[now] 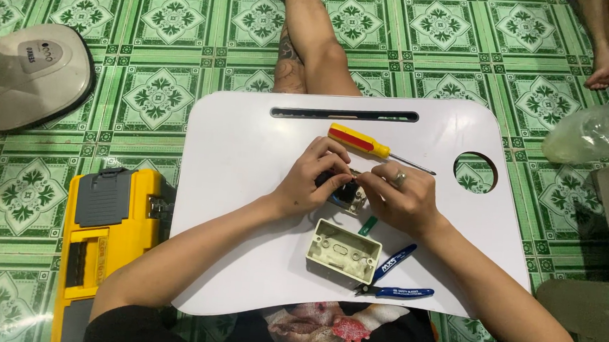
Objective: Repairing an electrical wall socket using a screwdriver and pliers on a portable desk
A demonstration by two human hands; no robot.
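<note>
Blue-handled cutters [395, 276] lay at the lap desk's [235, 146] near edge, beside a cream wall box [342, 250]; a yellow screwdriver [367, 144] lay farther back; both hands, left hand [309, 180] and right hand [401, 196], pinched a dark switch part [346, 194] mid-desk; fingers hid most of it.

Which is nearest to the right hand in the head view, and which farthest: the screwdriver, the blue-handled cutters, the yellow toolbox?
From the right hand:
1. Screwdriver, just beyond the hand's fingers on the white tray.
2. Blue-handled cutters, nearer the body, at the tray's near edge.
3. Yellow toolbox, on the floor far left.
</note>
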